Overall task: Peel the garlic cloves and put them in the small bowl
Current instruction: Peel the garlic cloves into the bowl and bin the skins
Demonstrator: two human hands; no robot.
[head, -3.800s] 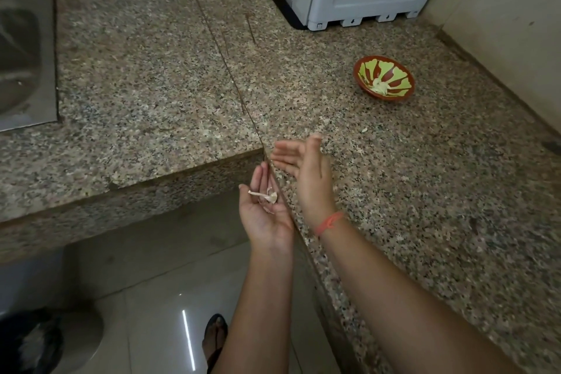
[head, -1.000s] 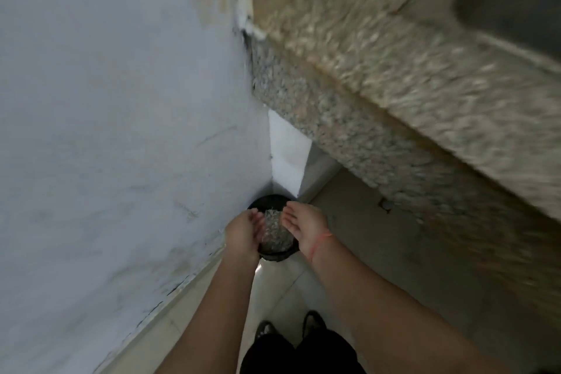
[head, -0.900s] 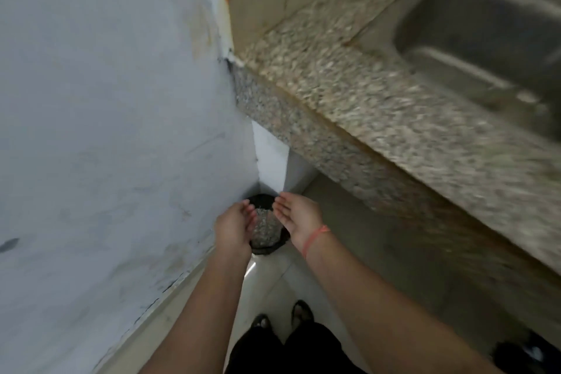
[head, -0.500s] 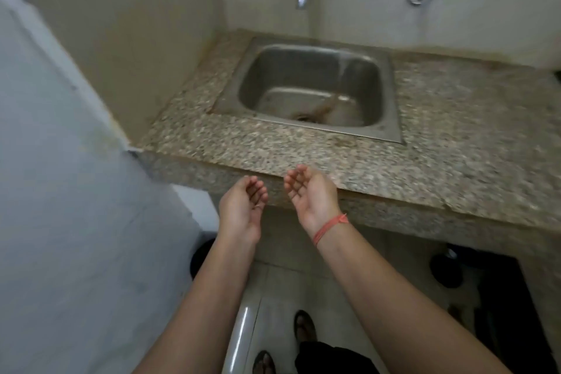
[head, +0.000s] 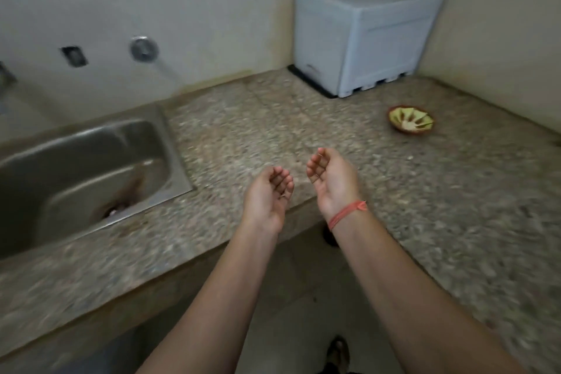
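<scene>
- both forearms reach forward from the bottom of the view, bare to the elbow, out over the front edge of the table [head: 455, 206].
- the left hand [head: 268, 197] is palm up and cupped. its fingers [head: 280, 177] curl loosely inward and hold nothing that can be made out.
- a tiny fleck sits near the left palm's edge, too small to tell what it is.
- the right hand [head: 332, 181] is a little higher and further forward, with the palm turned up and in toward the left one. its fingers [head: 315, 165] are loosely bent, with nothing in them.
- the two hands are just beside each other but apart, with a clear gap between the fingertips, and neither touches the table.
- a red thread [head: 347, 214] is tied round the right wrist.
- the small bowl [head: 411, 123], red-rimmed with a green petal pattern inside, stands on the table well beyond the right hand, in front of the white box [head: 361, 39] in the corner.
- pale pieces [head: 408, 125] lie in the bowl's middle, too blurred to say for sure that they are garlic.
- a steel sink [head: 82, 167] is set into the table on the left, with a round wall fitting [head: 144, 48] above it.
- a foot [head: 338, 349] shows on the floor below, between the arms.
</scene>
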